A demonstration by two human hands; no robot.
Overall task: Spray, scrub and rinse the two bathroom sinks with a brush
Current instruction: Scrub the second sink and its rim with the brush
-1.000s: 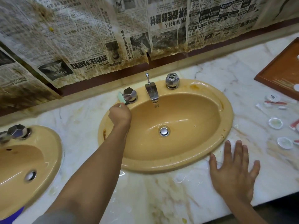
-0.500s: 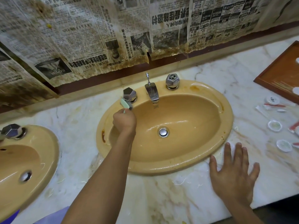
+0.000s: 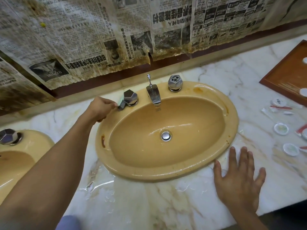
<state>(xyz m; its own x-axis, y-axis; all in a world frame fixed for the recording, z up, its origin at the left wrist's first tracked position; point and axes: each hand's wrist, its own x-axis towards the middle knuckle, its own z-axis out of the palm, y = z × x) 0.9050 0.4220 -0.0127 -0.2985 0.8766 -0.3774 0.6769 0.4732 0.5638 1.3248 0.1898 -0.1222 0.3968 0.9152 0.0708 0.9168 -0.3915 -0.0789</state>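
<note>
A small brush (image 3: 121,103) w/ a pale green head is gripped in the left hand (image 3: 99,109), fingers closed round its handle. The brush head is pressed against the left tap knob (image 3: 130,97), at the back-left rim of the mustard-yellow sink (image 3: 166,173) in the centre of the view. The right hand (image 3: 239,178) is laid flat & spread on the marble counter (image 3: 149,205), palm down, nothing held, fingertips just beside the sink's front-right rim.

The basin is seen wet, w/ a chrome drain plug (image 3: 166,136) approx. at its middle. A chrome spout (image 3: 154,96) is set at the back centre, a second knob (image 3: 175,83) to its right. Brown stains are visible on the rim at left & at back right. Water is pooled on the counter in front of the sink, towards the left.

A second yellow sink (image 3: 25,156) is partly in view at the far left, w/ its own knob (image 3: 8,136). Stained newspaper (image 3: 99,39) is stuck along the wall behind. At right, small white round caps (image 3: 281,128) & sachets are scattered on the counter, near a wooden tray (image 3: 289,75) at the edge.
</note>
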